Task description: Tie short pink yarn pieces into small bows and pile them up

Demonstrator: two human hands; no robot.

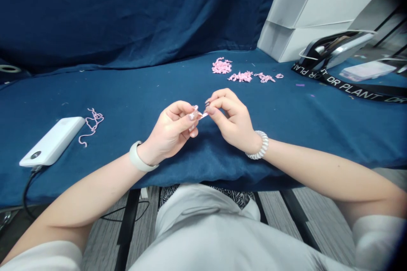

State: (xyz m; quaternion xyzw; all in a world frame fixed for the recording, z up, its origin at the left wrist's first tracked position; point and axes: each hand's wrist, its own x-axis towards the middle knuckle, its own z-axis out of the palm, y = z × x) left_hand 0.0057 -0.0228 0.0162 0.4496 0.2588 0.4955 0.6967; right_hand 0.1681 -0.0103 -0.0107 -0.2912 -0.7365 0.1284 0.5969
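Observation:
Near the front edge of the blue cloth surface (143, 93), my two hands almost meet. My left hand (174, 129) pinches a short pink strand (204, 115) between thumb and fingers. The other end of that strand lies between the thumb and fingertips of my right hand (233, 120). Most of the strand is hidden by the fingertips. Farther back lie a pink pile (221, 65), a second pink heap (241, 77) and some looped pink pieces (265, 78).
At the left, a white power bank (54, 142) with a black cable lies beside a tangled pink yarn (92, 125). White boxes (305, 4) stand at the back right. A black lettered strap (352, 89) and an open case (337, 48) are on the right.

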